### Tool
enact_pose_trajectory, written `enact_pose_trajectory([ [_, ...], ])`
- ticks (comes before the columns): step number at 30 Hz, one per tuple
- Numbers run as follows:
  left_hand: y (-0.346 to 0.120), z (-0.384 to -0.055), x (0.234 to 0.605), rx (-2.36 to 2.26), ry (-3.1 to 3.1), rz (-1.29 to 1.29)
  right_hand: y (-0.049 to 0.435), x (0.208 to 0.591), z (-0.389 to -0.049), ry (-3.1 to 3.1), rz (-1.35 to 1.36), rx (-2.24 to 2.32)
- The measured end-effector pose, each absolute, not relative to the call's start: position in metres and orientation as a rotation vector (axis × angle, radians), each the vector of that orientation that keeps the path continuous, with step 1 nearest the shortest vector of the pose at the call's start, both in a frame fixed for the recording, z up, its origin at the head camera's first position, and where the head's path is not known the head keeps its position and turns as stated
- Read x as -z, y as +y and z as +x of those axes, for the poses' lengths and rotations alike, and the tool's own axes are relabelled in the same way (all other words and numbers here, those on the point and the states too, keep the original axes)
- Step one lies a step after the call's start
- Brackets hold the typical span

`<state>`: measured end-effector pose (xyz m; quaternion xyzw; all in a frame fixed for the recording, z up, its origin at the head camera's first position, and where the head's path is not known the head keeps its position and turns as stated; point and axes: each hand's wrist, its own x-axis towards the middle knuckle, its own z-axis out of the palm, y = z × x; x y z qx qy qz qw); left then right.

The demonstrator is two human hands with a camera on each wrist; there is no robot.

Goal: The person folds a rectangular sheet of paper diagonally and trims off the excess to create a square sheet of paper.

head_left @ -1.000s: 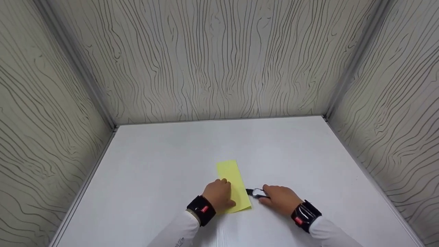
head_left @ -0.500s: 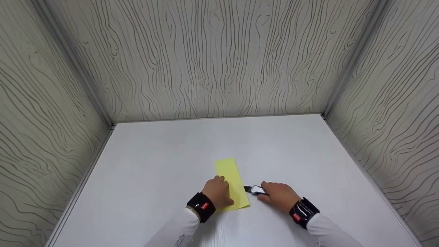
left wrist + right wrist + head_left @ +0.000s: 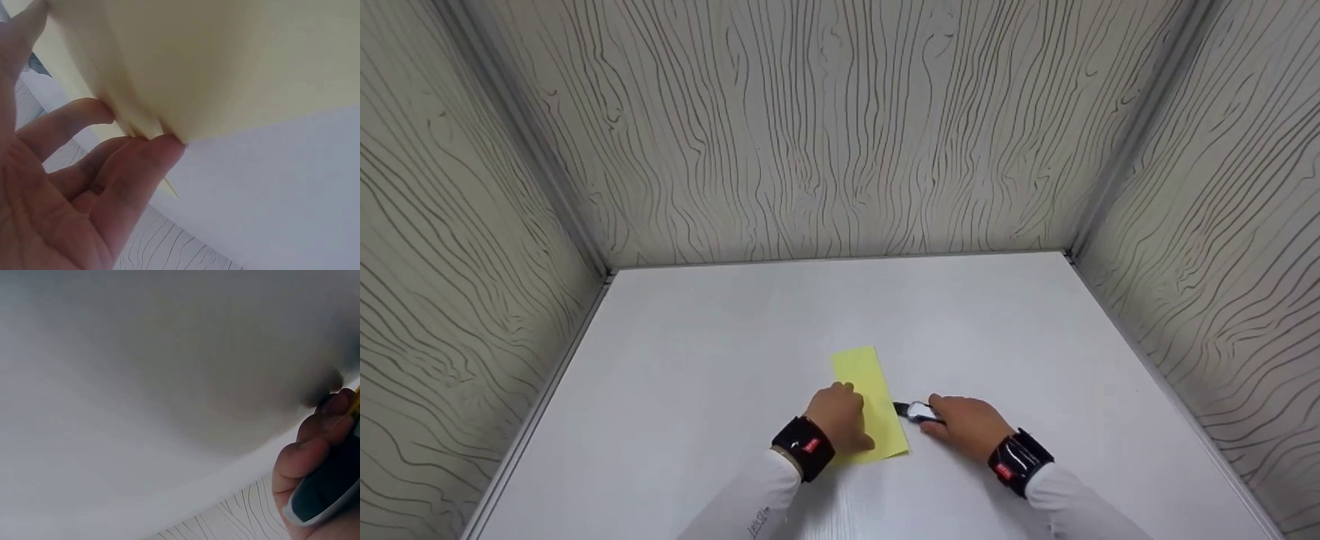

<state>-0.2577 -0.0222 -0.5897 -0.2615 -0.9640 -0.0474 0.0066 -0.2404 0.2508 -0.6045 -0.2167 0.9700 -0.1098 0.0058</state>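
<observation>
A folded yellow sheet of paper (image 3: 870,375) lies lengthwise on the white table. My left hand (image 3: 840,416) rests on its left side, and in the left wrist view the curled fingertips (image 3: 163,149) meet along the paper's edge. On the right, my right hand (image 3: 971,427) grips a black-and-white handheld tool (image 3: 920,412), its dark tip right at the paper's right edge. In the right wrist view my fingers curl round the tool's dark, pale-rimmed body (image 3: 326,486). A small yellow strip (image 3: 355,405) shows beside them. I cannot tell the tool's exact kind.
The white table (image 3: 697,337) meets wood-grain patterned panels at the back (image 3: 825,150), left (image 3: 435,300) and right (image 3: 1245,262). Grey metal strips run along the corners. Black wrist straps (image 3: 802,448) sit over white sleeves (image 3: 746,495).
The right hand and tool have moved slightly away from me along the paper's right edge. The left hand stays on the paper, nearly still.
</observation>
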Motion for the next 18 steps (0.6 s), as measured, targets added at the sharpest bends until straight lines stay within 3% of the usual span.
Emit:
enact_pose_trajectory([
  [18,-0.0229,-0.2547,0.5859,0.146,-3.006,-0.810,0.2490,0.6068,-0.2491,3.048,-0.607,0.336],
])
